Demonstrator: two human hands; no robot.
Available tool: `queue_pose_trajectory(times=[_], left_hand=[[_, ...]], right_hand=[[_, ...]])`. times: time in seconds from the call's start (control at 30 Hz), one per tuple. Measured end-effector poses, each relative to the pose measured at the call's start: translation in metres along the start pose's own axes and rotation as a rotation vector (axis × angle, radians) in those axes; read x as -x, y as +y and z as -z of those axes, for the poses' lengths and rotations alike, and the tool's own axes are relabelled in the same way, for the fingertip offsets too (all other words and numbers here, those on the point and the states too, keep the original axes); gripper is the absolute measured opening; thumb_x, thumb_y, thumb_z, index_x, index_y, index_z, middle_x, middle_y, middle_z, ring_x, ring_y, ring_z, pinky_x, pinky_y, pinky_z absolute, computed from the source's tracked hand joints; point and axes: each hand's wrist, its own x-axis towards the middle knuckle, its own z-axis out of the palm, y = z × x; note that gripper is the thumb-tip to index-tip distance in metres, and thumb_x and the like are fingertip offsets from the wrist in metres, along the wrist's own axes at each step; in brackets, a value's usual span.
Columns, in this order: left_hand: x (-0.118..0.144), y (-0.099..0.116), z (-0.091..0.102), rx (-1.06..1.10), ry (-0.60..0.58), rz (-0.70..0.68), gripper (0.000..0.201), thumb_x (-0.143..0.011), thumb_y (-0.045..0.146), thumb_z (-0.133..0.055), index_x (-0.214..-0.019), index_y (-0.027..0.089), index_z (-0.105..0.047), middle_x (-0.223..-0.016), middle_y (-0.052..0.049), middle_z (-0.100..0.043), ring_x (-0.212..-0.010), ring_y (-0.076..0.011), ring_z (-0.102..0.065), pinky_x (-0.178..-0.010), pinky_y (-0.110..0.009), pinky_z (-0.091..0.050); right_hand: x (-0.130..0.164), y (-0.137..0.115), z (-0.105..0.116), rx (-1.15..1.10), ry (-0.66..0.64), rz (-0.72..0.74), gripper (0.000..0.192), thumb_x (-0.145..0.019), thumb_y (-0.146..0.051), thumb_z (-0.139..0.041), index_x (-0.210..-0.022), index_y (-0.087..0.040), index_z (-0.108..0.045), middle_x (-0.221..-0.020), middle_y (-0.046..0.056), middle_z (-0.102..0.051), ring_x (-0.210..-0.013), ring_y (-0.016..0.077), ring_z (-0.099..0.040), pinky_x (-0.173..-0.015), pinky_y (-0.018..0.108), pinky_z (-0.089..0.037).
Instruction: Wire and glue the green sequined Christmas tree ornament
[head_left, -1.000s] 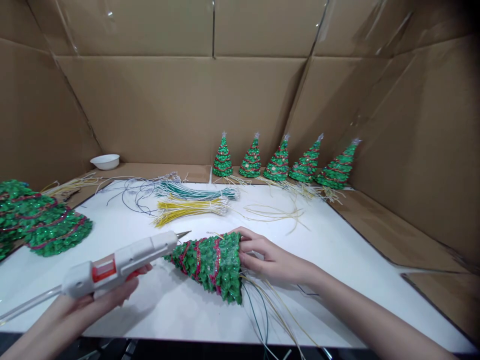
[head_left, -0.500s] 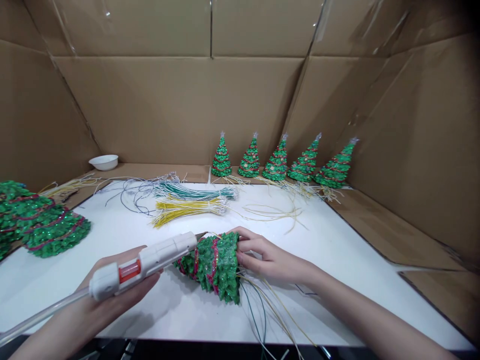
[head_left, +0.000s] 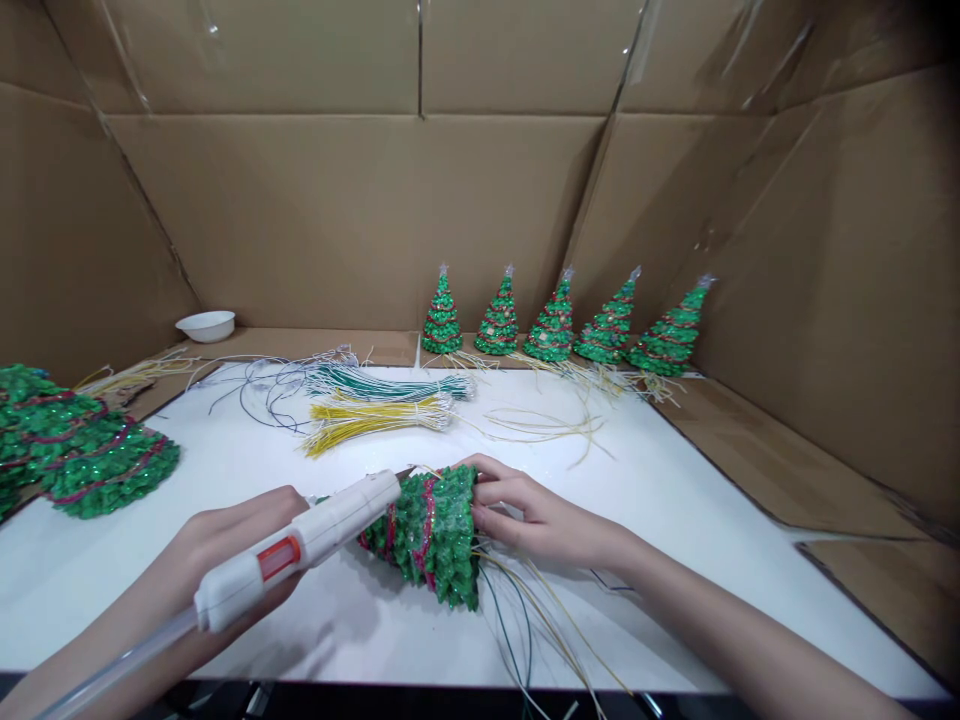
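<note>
My left hand (head_left: 225, 545) is closed round a white hot glue gun (head_left: 300, 545) with a red window and a clear glue stick out of its back. The gun's nozzle is at the upper side of a green tinsel Christmas tree (head_left: 442, 535) lying on its side, base to the right. Fingers of my right hand (head_left: 525, 510) grip the tree's base rim, some of them hidden inside it. Yellow, green and white wires (head_left: 540, 620) trail from the base toward the table's front edge. The tree's tip is mostly hidden behind the gun.
Several small finished-looking trees (head_left: 550, 320) stand along the back. Wire bundles, green (head_left: 390, 382) and yellow (head_left: 379, 418), lie mid-table. Larger trees (head_left: 105, 450) lie at the left, and a white bowl (head_left: 206, 326) sits at the back left. Cardboard walls (head_left: 315, 220) surround the table.
The glue gun and my left hand have shifted slightly to the right, and the gun's rear end is lower. The tree and my right hand stay nearly still.
</note>
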Motion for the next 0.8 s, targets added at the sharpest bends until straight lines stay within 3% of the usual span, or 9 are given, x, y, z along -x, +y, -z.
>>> queue_pose_trajectory(times=[0.27,0.8], left_hand=[[0.0001,0.01,-0.0053,-0.039,0.059,0.004,0.033,-0.092,0.038,-0.038,-0.068,0.021,-0.052,-0.064,0.002,-0.054,-0.056,-0.0132,-0.051,-0.056,-0.022,-0.04],[0.0002,0.0055,-0.0018,-0.058,0.017,0.018,0.032,-0.092,0.04,-0.037,-0.068,0.022,-0.047,-0.063,0.003,-0.052,-0.055,-0.013,-0.048,-0.054,-0.023,-0.036]], right_hand=[[0.0003,-0.0007,0.0003,0.007,0.001,0.005,0.041,-0.1,-0.047,-0.041,-0.08,-0.018,-0.06,-0.11,0.008,-0.05,-0.102,0.0198,-0.053,-0.095,0.039,-0.043],[-0.001,-0.0005,0.0003,0.007,-0.001,0.0,0.04,-0.1,-0.046,-0.042,-0.077,-0.018,-0.058,-0.109,0.008,-0.049,-0.102,0.0202,-0.053,-0.094,0.039,-0.044]])
